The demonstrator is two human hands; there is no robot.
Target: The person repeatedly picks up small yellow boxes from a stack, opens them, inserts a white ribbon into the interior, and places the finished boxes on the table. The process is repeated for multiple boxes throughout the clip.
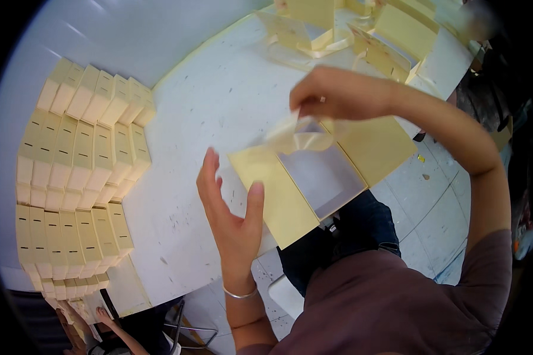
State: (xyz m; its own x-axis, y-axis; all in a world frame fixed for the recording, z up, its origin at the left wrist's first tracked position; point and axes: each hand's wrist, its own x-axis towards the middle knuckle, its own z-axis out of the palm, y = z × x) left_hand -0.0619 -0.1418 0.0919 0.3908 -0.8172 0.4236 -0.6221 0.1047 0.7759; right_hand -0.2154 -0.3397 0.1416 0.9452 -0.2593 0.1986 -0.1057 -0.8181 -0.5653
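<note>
The open yellow box (326, 177) lies at the near edge of the white table (219, 106), just in front of you, its pale inside showing and its lid flap (278, 195) folded out flat to the left. Over its far rim you hold a strip of cream ribbon (299, 135): your right hand (331, 92) pinches the ribbon's upper end between thumb and fingertips, and the rest hangs in a loose fold down to the box. Your left hand (231, 207) stands open with fingers spread wide, holding nothing, just beside the lid flap, with a silver bangle (240, 293) on the wrist. To the far left, flat yellow box blanks (83, 154) lie in overlapping rows. At the far side of the table more opened yellow boxes (391, 41) and loose ribbon sit together. At the lower left, another person's hand (103, 316) shows below the table edge.
</note>
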